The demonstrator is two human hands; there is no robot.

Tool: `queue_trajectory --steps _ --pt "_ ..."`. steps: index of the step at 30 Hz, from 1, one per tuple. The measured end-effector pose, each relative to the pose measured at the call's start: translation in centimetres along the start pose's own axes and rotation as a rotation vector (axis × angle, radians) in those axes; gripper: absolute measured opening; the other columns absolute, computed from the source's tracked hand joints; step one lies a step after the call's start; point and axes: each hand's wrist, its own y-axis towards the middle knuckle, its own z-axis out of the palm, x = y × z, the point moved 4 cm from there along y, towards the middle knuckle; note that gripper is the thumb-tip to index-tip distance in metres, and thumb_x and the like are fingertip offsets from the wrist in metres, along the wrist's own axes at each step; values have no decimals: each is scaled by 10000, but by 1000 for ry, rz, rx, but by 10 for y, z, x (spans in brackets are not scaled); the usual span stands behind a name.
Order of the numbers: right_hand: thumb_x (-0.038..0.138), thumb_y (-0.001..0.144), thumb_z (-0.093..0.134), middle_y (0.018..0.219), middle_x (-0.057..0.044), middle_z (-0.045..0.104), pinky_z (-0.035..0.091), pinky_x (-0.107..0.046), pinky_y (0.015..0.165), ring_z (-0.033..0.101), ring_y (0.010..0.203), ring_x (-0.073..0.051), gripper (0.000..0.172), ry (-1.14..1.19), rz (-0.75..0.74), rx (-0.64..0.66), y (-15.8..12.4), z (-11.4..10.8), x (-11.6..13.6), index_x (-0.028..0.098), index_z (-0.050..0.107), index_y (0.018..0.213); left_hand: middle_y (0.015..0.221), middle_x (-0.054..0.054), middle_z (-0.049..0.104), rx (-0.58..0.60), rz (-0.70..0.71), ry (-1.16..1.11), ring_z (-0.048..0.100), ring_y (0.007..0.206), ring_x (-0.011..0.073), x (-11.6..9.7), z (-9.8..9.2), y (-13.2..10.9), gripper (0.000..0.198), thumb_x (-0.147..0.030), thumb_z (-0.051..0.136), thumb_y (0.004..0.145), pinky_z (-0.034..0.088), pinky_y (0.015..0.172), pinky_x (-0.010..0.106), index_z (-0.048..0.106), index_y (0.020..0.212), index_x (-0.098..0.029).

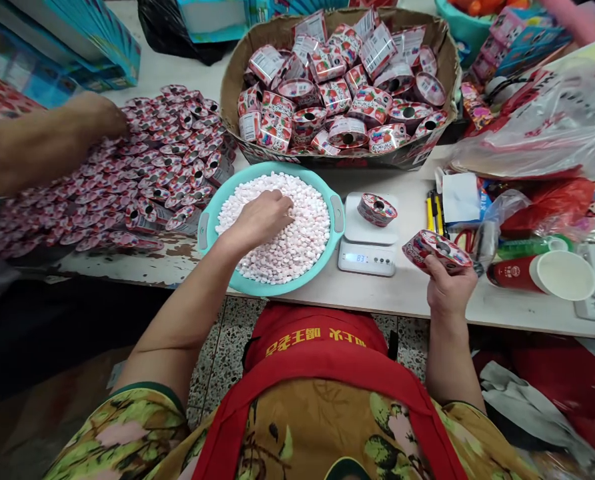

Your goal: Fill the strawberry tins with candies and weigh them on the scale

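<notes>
My left hand (260,219) rests in the pile of small white and pink candies (297,233) inside a teal basin (336,215), fingers bent down into them. My right hand (447,287) holds a round red-and-white strawberry-print container (437,249) tilted above the table edge, right of a small white digital scale (367,257). Another of these containers (376,209) sits on the scale's platform, and the display is lit.
A cardboard box (445,60) of several filled containers stands behind the basin. A heap of flat red lids or packets (142,173) lies at left, with another person's hand (95,117) on it. Plastic bags (542,120), pens (432,213) and a red cup (547,273) crowd the right.
</notes>
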Motion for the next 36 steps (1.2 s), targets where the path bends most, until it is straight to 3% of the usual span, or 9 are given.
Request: queue_trajectory --steps 4,8,12,15,18,22,27,31,36 --pt "381 542 941 989 -50 740 608 -508 923 721 896 -220 531 -6 25 -35 -4 -9 -10 174 702 969 912 118 715 -70 30 -153 669 958 300 6 5 5 157 -244 601 792 518 830 388 732 862 -192" --pt "374 539 943 1008 -56 747 599 -501 944 725 908 -218 553 4 47 -16 -9 -8 -12 174 702 995 645 34 651 -130 -104 -636 621 655 203 28 5 2 84 -304 685 727 497 655 340 697 741 -221" --pt "389 519 951 994 -55 748 596 -518 945 728 889 -228 568 11 53 -54 -6 -10 -15 172 706 982 737 26 699 -172 -248 -1136 605 630 155 56 2 -6 237 -390 774 715 485 600 319 684 834 -205" --pt "384 525 952 992 -56 749 594 -510 955 725 909 -231 554 20 56 -62 -3 -10 -18 169 714 977 770 48 697 -98 -283 -1179 593 645 145 57 -6 2 264 -420 730 790 467 603 310 652 857 -177" --pt "381 544 948 1009 -67 751 603 -507 935 723 919 -235 546 31 79 -41 -3 -8 -21 164 720 991 734 53 655 81 -187 -992 551 611 127 22 -19 29 198 -354 681 825 415 589 289 645 824 -159" --pt "383 576 937 1028 -65 751 606 -505 937 720 933 -232 533 20 68 -26 -7 -6 -18 166 723 1013 806 51 699 253 191 -519 601 718 146 -72 -29 79 160 -211 625 804 406 656 271 725 905 -137" --pt "397 613 918 987 -47 747 620 -465 911 715 900 -213 465 -3 52 -45 -12 -16 -10 173 729 974 987 113 756 222 481 1 663 885 215 -161 -1 122 275 -126 572 790 399 693 298 785 965 -123" --pt "383 591 931 980 -43 751 616 -474 930 718 895 -208 479 8 73 -87 -14 -30 -9 168 728 968 1096 164 740 143 521 51 677 965 260 -171 19 133 317 -135 581 807 427 750 321 788 1045 -108" --pt "368 589 935 938 -39 756 620 -457 914 713 849 -191 450 15 72 -99 -11 -37 -14 159 737 935 1045 110 751 111 467 -188 668 916 225 -160 11 135 398 -87 604 725 447 763 297 781 1081 -111"
